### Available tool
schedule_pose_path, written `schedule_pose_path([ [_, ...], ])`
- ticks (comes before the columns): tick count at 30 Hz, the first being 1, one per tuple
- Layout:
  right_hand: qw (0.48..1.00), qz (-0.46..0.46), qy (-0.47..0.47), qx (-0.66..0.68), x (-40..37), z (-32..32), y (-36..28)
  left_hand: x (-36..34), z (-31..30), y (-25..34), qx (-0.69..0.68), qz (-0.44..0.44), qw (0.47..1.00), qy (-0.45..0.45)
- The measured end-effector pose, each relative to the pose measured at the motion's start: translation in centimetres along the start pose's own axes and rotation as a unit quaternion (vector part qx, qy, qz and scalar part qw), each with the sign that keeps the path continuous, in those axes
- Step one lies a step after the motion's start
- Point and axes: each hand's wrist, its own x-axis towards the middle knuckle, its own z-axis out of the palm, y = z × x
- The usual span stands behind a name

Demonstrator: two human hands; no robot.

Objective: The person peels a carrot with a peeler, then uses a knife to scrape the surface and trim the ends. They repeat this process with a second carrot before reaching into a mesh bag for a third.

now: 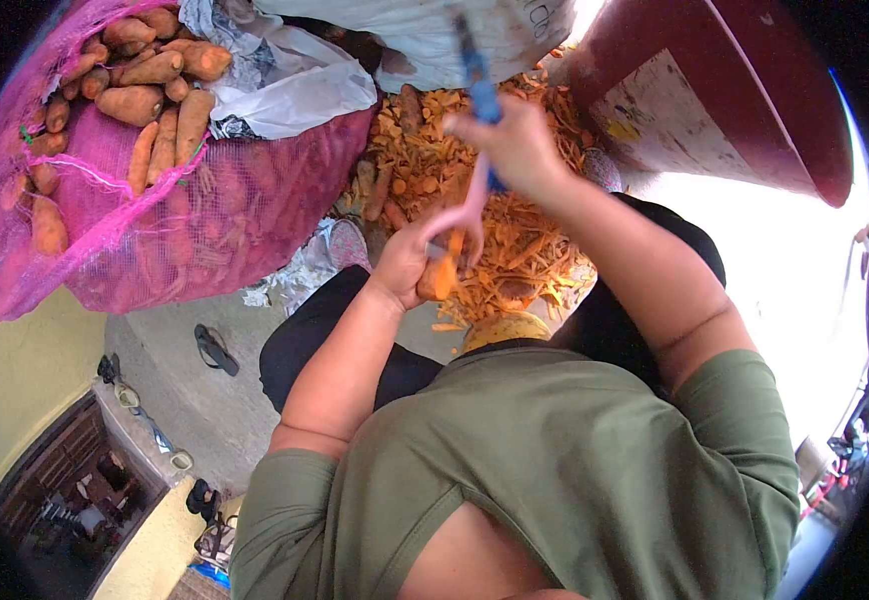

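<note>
My left hand (405, 262) is closed around an orange carrot (441, 278), its bared flesh facing up. Above it, my right hand (523, 150), smeared by motion, grips a blue-handled tool (482, 92) whose dark, narrow end points away from me. A pink forked piece (472, 198) spans the gap between the two hands, its fork right at the carrot. Beneath both hands spreads a heap of orange peelings (535, 235), with several unpeeled carrots (382, 190) at its left side.
A pink mesh sack (255, 200) holding carrots (130, 104) lies on the left, with white plastic (290, 95) over it. A white sack (455, 45) lies beyond the heap; a dark red tub (745, 90) stands right. A black flip-flop (216, 350) rests on the floor.
</note>
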Motion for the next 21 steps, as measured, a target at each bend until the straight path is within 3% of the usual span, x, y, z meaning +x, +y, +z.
schedule_pose_path([
  [1,0.998,0.009,0.064,0.006,1.4,-1.1,0.0,0.0,-0.1,-0.2,0.018,-0.004,1.0,0.005],
  [2,0.991,-0.022,0.119,0.054,3.8,-2.2,2.4,0.0,-0.2,-0.2,0.036,-0.008,0.999,0.01],
  [3,0.979,-0.065,0.186,0.052,5.0,-3.5,2.7,0.1,-0.3,-0.1,0.009,-0.011,0.999,-0.045],
  [4,0.97,-0.099,0.221,0.022,5.4,-4.6,2.2,0.0,-0.2,-0.1,0.002,-0.002,0.999,-0.037],
  [6,0.974,-0.051,0.181,0.124,4.3,-4.0,1.0,0.0,0.3,0.0,-0.011,0.017,1.0,-0.024],
  [8,0.99,-0.002,0.066,0.122,1.2,-1.8,-1.1,0.7,-0.8,0.2,0.03,0.023,0.998,-0.058],
  [11,0.995,-0.048,-0.05,0.065,-1.7,1.4,0.7,0.7,-0.7,0.1,0.05,0.022,0.997,-0.046],
  [14,0.999,0.023,0.031,-0.005,1.0,-0.7,0.2,0.2,-0.2,-0.6,0.017,-0.004,0.999,-0.033],
  [16,0.982,-0.056,0.178,0.018,4.7,-3.3,2.5,0.2,-0.2,-0.5,-0.043,-0.039,0.996,-0.062],
  [19,0.983,-0.026,0.174,0.058,4.4,-4.7,1.0,0.2,-0.5,-0.2,-0.043,-0.026,0.997,-0.066],
  [21,0.989,0.011,0.08,0.122,1.1,-2.1,-1.5,0.2,-0.6,-0.2,-0.006,-0.006,0.999,-0.045],
])
